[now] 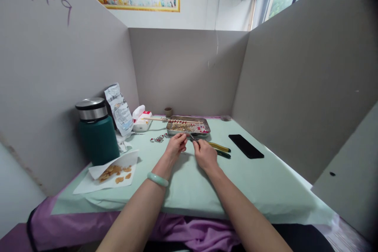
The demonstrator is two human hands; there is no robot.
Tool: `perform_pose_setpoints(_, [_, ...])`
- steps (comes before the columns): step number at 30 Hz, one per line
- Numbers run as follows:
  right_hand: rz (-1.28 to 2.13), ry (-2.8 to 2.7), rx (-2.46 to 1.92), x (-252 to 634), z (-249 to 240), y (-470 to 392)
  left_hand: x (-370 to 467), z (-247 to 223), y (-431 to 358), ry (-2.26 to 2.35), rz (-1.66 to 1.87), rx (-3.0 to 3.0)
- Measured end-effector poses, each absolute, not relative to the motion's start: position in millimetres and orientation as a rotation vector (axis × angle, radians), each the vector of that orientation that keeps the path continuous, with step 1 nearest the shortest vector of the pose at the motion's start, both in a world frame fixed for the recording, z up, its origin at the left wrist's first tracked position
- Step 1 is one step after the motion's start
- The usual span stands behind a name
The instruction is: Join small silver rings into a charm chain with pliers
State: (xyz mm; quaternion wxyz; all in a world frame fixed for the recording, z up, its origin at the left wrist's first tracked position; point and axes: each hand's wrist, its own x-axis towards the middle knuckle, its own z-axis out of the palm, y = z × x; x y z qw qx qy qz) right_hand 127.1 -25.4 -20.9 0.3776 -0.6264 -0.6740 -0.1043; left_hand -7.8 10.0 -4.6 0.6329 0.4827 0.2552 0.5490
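My left hand (176, 145), with a pale green bangle on its wrist, is closed in a pinch at the front edge of a metal tray; what it pinches is too small to name. Close by on the right, my right hand (206, 154) is wrapped round a thin metal tool (192, 137) whose tip points toward the left fingertips. The metal tray (209, 129) holds small gold and red beads, and a stick (156, 119) strung with beads lies across it. A beaded chain (159, 138) rests left of my left hand. Yellow-handled pliers (220, 147) and a green-handled tool (223, 154) lie beside my right hand.
On the left stand a green flask (99, 138), a foil pouch (119, 110) and a tissue pack (142, 122). Snack pieces lie on white paper (85, 183). A black phone (246, 146) is at the right. A small cup (168, 112) stands behind the tray. Grey partitions (189, 71) enclose the table.
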Motion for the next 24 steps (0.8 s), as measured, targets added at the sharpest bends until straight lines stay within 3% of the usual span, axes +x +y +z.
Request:
perform_pose_setpoints(12, [-0.065,-1.811,-1.500,132.5,-19.3,-19.1,-4.5,-3.4,7.6,0.742,1.257,1.260])
perform_pose_setpoints(24, [-0.138,-1.813,-1.525,136.9,-18.0,-18.6,-6.2,1.4,4.2,0.729,1.175,1.282])
